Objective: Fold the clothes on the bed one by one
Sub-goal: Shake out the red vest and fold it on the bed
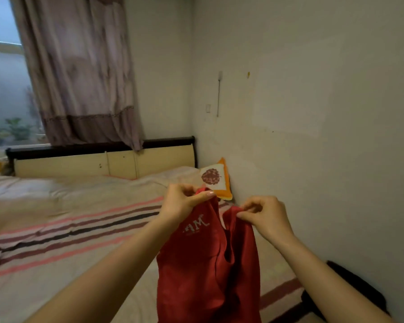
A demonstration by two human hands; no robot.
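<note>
A person's left hand point(181, 201) and right hand point(264, 217) each pinch a top corner of a red fabric garment with pale printed lettering point(208, 264), holding it up in the air above the near right part of a bed covered in a cream sheet with pink and dark stripes point(68, 229). The garment hangs straight down between the forearms. Beyond the hands, an orange-edged white cushion with a dark red motif point(217, 180) leans at the bed's far right corner, against the wall.
</note>
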